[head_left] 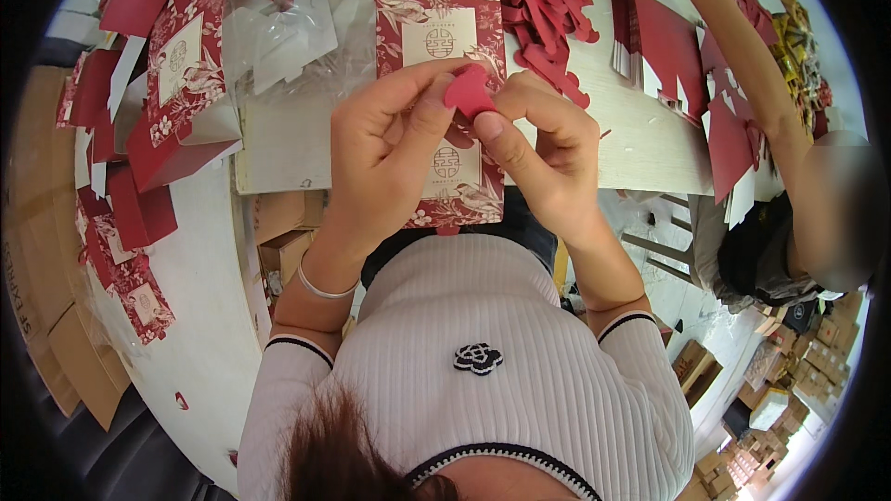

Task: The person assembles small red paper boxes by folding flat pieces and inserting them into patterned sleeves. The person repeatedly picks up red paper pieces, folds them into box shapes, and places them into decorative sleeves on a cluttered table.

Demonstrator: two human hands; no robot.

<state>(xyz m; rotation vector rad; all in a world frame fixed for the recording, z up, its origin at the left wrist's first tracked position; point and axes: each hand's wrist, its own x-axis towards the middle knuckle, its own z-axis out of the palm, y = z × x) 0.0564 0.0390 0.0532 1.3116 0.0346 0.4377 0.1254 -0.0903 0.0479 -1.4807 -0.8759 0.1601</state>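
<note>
My left hand (394, 144) and my right hand (549, 150) meet in front of me, each closed with thumb and fingers pinching a small red paper strip (471, 93). The strip looks bent or curled between them. Below my hands, a red box piece (476, 211) with cream floral print and pale label panels lies on the table and reaches past its near edge. My fingers hide its middle. Beyond it is a heap of similar red strips (543, 0), with rounded ends.
Printed red boxes (176, 144) stand at the left, beside clear plastic wrap (278, 32). Red and white card pieces (664, 46) lie at the right of the white table (288, 162). Another person's arm (752, 46) reaches in there. Brown cartons (831, 362) are stacked at the lower right.
</note>
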